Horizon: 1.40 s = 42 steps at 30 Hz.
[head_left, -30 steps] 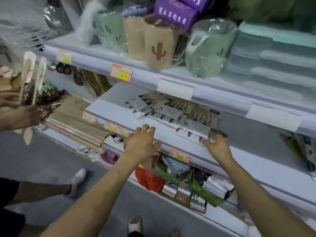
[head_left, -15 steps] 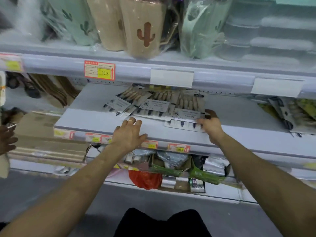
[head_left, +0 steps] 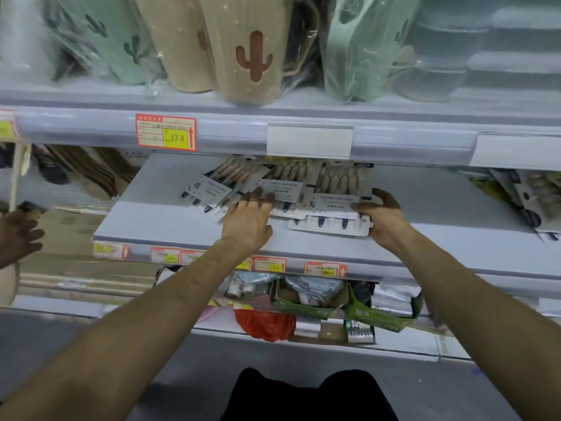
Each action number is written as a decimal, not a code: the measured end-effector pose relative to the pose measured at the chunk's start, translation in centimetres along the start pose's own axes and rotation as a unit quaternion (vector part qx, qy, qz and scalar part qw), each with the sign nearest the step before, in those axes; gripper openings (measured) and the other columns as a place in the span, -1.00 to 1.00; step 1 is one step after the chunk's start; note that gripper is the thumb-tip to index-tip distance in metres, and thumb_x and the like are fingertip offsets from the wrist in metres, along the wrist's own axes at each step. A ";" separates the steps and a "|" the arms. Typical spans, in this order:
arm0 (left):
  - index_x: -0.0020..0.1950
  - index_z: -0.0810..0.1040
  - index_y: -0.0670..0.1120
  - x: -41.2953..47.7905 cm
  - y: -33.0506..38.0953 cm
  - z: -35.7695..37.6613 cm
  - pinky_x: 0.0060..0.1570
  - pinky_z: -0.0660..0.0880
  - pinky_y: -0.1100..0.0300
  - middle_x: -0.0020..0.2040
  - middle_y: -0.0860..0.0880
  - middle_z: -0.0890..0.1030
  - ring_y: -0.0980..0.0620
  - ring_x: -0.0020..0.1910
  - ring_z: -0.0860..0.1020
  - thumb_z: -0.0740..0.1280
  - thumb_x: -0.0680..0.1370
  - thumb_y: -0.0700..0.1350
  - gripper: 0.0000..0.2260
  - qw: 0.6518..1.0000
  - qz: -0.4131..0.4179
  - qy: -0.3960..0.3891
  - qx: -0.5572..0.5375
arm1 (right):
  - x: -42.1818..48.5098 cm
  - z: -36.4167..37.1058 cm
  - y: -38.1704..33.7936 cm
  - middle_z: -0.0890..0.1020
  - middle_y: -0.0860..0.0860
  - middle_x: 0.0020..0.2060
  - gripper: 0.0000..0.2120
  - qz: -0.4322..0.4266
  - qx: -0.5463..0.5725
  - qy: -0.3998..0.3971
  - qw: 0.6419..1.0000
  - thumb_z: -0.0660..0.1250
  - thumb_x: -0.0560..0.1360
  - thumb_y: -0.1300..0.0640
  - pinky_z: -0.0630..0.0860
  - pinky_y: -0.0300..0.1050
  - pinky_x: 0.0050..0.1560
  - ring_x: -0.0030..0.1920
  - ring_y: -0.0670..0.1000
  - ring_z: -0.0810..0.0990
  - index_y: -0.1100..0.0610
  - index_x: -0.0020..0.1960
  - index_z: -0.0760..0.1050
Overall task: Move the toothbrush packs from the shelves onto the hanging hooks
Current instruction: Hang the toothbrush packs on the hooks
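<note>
Head view: left hand (head_left: 247, 221) has advanced from the front lip of the middle shelf (head_left: 170, 220) onto the toothbrush packs (head_left: 285, 183), which lie fanned out flat on that shelf. Its fingers are extended and nearly straight, tips resting on the packs at the middle of the fan, gripping nothing. Right hand (head_left: 384, 218) remains at the right end of the front pack (head_left: 329, 223), fingers curled over its edge, thumb at the near corner, pinching it
</note>
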<state>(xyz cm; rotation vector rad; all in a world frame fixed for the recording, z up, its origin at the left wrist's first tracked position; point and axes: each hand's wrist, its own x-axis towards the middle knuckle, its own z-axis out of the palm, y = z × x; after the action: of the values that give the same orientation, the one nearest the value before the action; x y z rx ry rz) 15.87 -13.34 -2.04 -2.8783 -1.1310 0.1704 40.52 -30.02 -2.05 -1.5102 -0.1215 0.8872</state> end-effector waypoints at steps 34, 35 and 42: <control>0.51 0.48 0.04 -8.2 2.4 6.3 0.25 0.50 -0.16 0.51 -0.02 0.47 -0.12 0.43 0.45 0.30 0.58 0.33 -0.42 0.976 0.106 0.182 -0.052 | -2.3 -10.8 -1.3 0.65 0.18 0.27 -0.36 -0.048 0.023 0.007 0.999 0.46 0.53 0.35 0.65 0.10 0.11 0.25 0.21 0.67 0.11 0.55 0.39; 0.48 0.50 0.03 -8.1 2.2 6.1 0.26 0.50 -0.13 0.49 -0.01 0.49 -0.11 0.43 0.45 0.25 0.59 0.37 -0.40 0.975 0.101 0.182 -0.077 | -2.1 -10.8 -1.3 0.65 0.20 0.28 -0.36 -0.047 0.023 0.007 0.999 0.47 0.52 0.36 0.65 0.12 0.14 0.26 0.23 0.67 0.11 0.54 0.40; 0.57 0.31 -0.17 -4.2 0.7 4.2 0.48 0.29 -0.08 0.47 -0.18 0.44 -0.19 0.46 0.34 0.19 0.58 0.42 -0.20 0.977 -0.054 0.033 -0.204 | -2.0 -11.1 -1.5 0.64 0.19 0.31 0.25 -0.058 0.004 0.012 0.998 0.80 -0.10 -0.01 0.65 0.21 0.22 0.24 0.22 0.69 0.16 0.53 0.41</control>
<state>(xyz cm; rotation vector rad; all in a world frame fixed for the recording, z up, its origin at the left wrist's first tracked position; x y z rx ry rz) 12.80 -16.66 -5.90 -3.1202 -1.4579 -0.1841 46.26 -39.84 -1.19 -1.4917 -0.1860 0.7749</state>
